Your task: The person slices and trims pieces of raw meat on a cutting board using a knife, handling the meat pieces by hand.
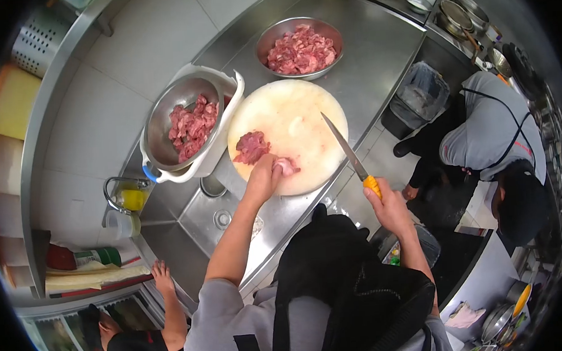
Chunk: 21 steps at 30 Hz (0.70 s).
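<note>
- Stainless steel counter in a kitchen, seen through a really wide, round-edged view. Pale tiles line the wall, and a metal sink sits at the near left, with a curved faucet and a container of yellow liquid beside it.
- Floor to the right is light tile, with a lined bin near the counter. A person in a gray top bends over on that side; a person in a dark top is at lower left.
- Writing: small red marks on the gray top, too tiny to read. Can't make out any brands.
- Round, thick cutting board, cream colored, with faint pinkish stains.
- Shiny metal bowl just beyond it, full of chopped red meat. Another steel bowl rests on a white plastic tub to the left, with chunkier meat pieces.
- Left hand pinches a pale, fatty piece on the board, right beside a dark red lump.
- Right hand is wrapped around the yellow handle of a long, pointed knife, blade angled over the board's right edge.
</note>
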### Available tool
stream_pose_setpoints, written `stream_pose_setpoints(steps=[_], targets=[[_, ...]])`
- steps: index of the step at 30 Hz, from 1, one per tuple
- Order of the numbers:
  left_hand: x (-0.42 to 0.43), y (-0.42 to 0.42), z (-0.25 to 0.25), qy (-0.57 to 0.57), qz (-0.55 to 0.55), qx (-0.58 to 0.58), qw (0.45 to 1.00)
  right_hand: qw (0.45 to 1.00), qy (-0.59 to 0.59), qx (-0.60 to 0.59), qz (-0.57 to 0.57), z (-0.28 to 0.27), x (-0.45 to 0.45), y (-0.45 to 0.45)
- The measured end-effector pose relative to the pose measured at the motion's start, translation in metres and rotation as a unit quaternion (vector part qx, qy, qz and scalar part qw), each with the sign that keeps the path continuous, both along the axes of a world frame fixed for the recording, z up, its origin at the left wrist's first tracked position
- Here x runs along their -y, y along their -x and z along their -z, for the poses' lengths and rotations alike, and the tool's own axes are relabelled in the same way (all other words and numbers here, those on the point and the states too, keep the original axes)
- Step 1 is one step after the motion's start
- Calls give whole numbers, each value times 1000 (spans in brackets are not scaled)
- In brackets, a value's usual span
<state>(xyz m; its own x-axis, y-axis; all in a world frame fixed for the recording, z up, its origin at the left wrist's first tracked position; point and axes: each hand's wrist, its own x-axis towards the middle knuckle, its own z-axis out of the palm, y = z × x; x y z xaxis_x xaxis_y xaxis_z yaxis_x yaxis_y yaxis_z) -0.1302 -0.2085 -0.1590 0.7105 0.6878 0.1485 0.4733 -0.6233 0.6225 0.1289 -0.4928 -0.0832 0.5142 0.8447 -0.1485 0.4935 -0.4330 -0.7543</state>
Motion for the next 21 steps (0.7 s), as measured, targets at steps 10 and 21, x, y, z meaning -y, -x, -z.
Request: stream_pose_setpoints(steps=[10,21], targets=[[-36,-138,-112,430,15,92,898,999,-17,-5,45,2,21,-13],[-16,-111,15,169,-64,-65,981,999,-6,-14,41,13,25,-19]])
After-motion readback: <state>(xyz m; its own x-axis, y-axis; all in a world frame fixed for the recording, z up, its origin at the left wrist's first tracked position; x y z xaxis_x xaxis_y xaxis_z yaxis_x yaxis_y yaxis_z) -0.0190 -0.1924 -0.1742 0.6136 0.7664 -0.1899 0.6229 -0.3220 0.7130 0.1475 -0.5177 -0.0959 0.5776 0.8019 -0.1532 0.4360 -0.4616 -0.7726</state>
